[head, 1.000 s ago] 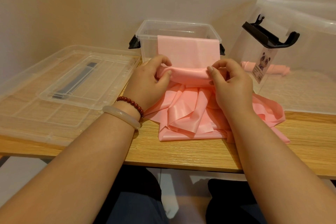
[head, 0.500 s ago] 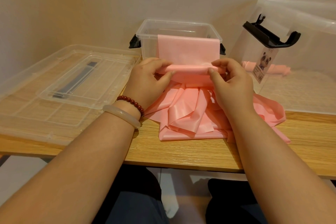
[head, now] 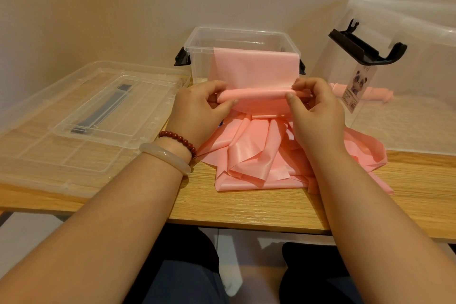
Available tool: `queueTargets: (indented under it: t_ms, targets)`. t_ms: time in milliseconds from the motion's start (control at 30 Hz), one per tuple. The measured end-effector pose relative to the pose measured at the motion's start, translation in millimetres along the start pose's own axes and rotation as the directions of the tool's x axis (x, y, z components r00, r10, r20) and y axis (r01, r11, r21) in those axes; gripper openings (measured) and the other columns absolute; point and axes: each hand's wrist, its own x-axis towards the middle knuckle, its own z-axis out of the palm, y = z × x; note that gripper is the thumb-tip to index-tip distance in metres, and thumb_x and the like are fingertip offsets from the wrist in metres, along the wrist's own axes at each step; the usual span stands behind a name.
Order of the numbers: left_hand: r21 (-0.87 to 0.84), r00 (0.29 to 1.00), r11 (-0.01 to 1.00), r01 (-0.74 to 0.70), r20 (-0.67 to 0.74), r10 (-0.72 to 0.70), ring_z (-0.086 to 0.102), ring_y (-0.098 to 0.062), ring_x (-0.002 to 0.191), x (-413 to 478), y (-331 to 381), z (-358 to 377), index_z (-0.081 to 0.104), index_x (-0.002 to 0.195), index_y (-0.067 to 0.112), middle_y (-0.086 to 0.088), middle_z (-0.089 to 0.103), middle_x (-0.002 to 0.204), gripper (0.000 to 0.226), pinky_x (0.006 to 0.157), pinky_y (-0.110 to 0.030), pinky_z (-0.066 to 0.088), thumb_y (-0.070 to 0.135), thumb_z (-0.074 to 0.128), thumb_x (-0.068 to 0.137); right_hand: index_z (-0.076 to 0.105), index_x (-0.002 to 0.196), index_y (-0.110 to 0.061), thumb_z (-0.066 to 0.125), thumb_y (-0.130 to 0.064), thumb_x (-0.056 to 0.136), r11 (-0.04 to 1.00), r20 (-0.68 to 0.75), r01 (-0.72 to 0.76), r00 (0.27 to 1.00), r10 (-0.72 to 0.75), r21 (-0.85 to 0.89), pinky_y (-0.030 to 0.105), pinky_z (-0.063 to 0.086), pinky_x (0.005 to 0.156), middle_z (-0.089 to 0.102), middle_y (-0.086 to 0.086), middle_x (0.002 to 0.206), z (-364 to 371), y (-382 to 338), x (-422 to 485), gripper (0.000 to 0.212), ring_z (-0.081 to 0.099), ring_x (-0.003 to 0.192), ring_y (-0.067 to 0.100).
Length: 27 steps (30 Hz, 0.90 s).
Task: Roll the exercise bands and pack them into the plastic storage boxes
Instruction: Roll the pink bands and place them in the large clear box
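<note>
A pink exercise band [head: 255, 66] hangs over the front rim of a small clear storage box [head: 197, 39] with black side latches. Its lower part is wound into a tight roll [head: 259, 94] held level in front of the box. My left hand [head: 199, 111] pinches the roll's left end between thumb and fingers. My right hand [head: 315, 108] pinches the right end the same way. Below the roll, more pink band material [head: 249, 155] lies in loose folds on the wooden table [head: 246, 207].
Two clear lids [head: 81, 116] lie stacked on the table at the left. A larger clear box [head: 407, 76] lies on its side at the right, with a black latch [head: 365, 47] and a rolled pink band [head: 377, 94] inside. The wall stands close behind.
Both hands have turned the roll upward along the hanging band, so the roll is rounder and tighter and sits a little higher against the box front.
</note>
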Motion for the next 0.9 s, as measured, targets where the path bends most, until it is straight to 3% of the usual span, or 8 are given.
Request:
queueTargets:
  t_ms: [100, 267, 400, 500, 567, 667, 800, 900]
  targets:
    - [-0.015, 1.0, 1.0, -0.001, -0.005, 0.001, 0.058, -0.003, 0.094, -0.1, -1.6, 0.2, 0.066, 0.121, 0.015, 0.012, 0.059, 0.102, 0.038, 0.082, 0.001, 0.039, 0.019, 0.073, 0.083, 0.054, 0.103, -0.028, 0.06, -0.02, 0.094, 1.0, 0.038, 0.003, 0.999, -0.002, -0.011, 0.011, 0.043, 0.07, 0.057, -0.015, 0.099, 0.6, -2.1, -1.4, 0.014, 0.057, 0.094, 0.007]
    - [-0.03, 1.0, 0.999, -0.022, -0.017, 0.022, 0.058, -0.002, 0.095, 0.0, -0.7, 0.0, 0.063, 0.125, 0.016, 0.007, 0.062, 0.109, 0.038, 0.083, -0.006, 0.043, 0.017, 0.068, 0.088, 0.055, 0.113, -0.03, 0.059, -0.023, 0.095, 1.0, 0.057, -0.006, 0.998, 0.007, -0.024, 0.001, 0.038, 0.062, 0.058, -0.014, 0.103, -0.4, -1.8, -2.2, 0.019, 0.057, 0.093, 0.006]
    - [-0.074, 1.0, 0.997, 0.008, -0.006, -0.008, 0.055, 0.016, 0.071, -1.2, 0.5, 0.8, 0.061, 0.127, 0.018, 0.012, 0.059, 0.108, 0.034, 0.06, 0.005, 0.04, 0.015, 0.061, 0.093, 0.056, 0.12, -0.03, 0.058, -0.024, 0.096, 1.0, 0.015, -0.019, 1.0, 0.019, -0.01, 0.017, 0.049, 0.073, 0.057, -0.012, 0.105, 1.1, -0.2, -1.5, 0.025, 0.058, 0.098, 0.01]
    - [-0.057, 1.0, 0.998, -0.012, -0.007, 0.012, 0.058, 0.006, 0.087, -1.4, -0.6, 1.6, 0.06, 0.129, 0.02, 0.008, 0.063, 0.114, 0.035, 0.065, 0.006, 0.039, 0.017, 0.06, 0.094, 0.056, 0.115, -0.033, 0.058, -0.027, 0.095, 1.0, -0.03, -0.017, 0.999, 0.017, 0.006, 0.036, 0.056, 0.082, 0.06, -0.011, 0.107, 3.0, 0.9, -1.3, 0.021, 0.062, 0.098, 0.014]
    - [-0.041, 1.0, 0.999, -0.023, -0.005, 0.023, 0.056, 0.0, 0.101, -0.2, -2.3, 2.0, 0.059, 0.13, 0.021, 0.005, 0.064, 0.118, 0.036, 0.073, 0.005, 0.039, 0.017, 0.06, 0.094, 0.056, 0.115, -0.033, 0.058, -0.027, 0.095, 1.0, -0.034, -0.024, 0.999, 0.025, 0.015, 0.04, 0.057, 0.083, 0.062, -0.009, 0.109, 3.9, 0.7, -1.5, 0.021, 0.064, 0.099, 0.016]
    - [-0.055, 0.999, 0.998, -0.038, 0.008, 0.038, 0.054, 0.001, 0.107, 0.5, -4.5, 2.1, 0.06, 0.129, 0.021, 0.013, 0.059, 0.115, 0.036, 0.086, 0.002, 0.037, 0.015, 0.06, 0.094, 0.058, 0.117, -0.032, 0.058, -0.024, 0.096, 1.0, -0.025, -0.026, 0.999, 0.026, -0.006, 0.031, 0.054, 0.085, 0.06, -0.011, 0.111, 2.6, 1.4, -0.2, 0.022, 0.061, 0.103, 0.013]
    - [-0.057, 0.998, 0.997, -0.053, 0.034, 0.055, 0.053, 0.004, 0.105, 0.5, -6.2, 2.9, 0.059, 0.13, 0.021, 0.017, 0.056, 0.11, 0.037, 0.084, 0.004, 0.037, 0.01, 0.057, 0.094, 0.068, 0.11, -0.025, 0.059, -0.018, 0.095, 1.0, -0.026, 0.002, 1.0, -0.002, 0.014, 0.003, 0.038, 0.085, 0.056, -0.012, 0.127, 2.4, 6.2, 2.3, 0.018, 0.049, 0.107, -0.003]
    - [-0.037, 0.996, 0.996, -0.077, 0.037, 0.079, 0.053, 0.004, 0.103, 0.1, -6.3, 2.6, 0.058, 0.131, 0.021, 0.015, 0.056, 0.109, 0.039, 0.085, 0.001, 0.037, 0.009, 0.054, 0.095, 0.07, 0.111, -0.021, 0.063, -0.019, 0.092, 0.999, -0.014, 0.037, 0.999, -0.037, 0.005, -0.002, 0.036, 0.085, 0.055, -0.006, 0.134, 3.4, 8.9, 3.7, 0.02, 0.048, 0.114, -0.001]
